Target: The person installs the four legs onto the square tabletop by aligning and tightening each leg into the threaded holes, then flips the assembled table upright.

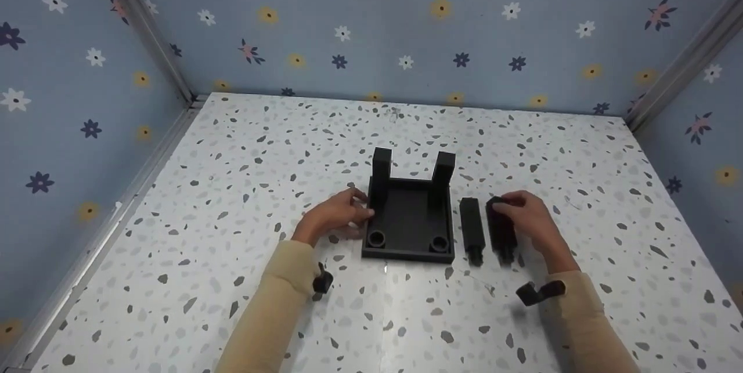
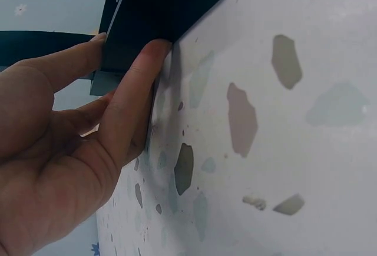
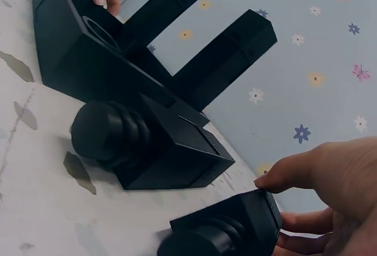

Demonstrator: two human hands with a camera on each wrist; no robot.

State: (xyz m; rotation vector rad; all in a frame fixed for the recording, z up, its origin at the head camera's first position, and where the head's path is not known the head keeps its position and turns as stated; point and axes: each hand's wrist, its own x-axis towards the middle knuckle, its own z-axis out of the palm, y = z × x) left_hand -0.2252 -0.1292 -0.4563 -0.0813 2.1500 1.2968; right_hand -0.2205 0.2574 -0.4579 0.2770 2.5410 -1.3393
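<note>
An upturned black tabletop (image 1: 409,219) lies on the surface, with a raised rim, two square legs standing at its far corners and two round sockets at its near corners. My left hand (image 1: 336,214) holds its left side, thumb at the rim and a finger low on the outer wall in the left wrist view. To the right, a loose black table leg (image 1: 472,228) lies flat, its round ridged end toward me. Beside that one, my right hand (image 1: 531,219) grips a second loose leg (image 3: 235,220) between thumb and fingers, near its far end.
White speckled tabletop surface (image 1: 261,187) extends around the parts. A blue flowered panel (image 1: 371,25) stands along the back, with similar panels at left and right. Black straps (image 1: 540,292) sit at both wrists, over beige sleeves (image 1: 267,309).
</note>
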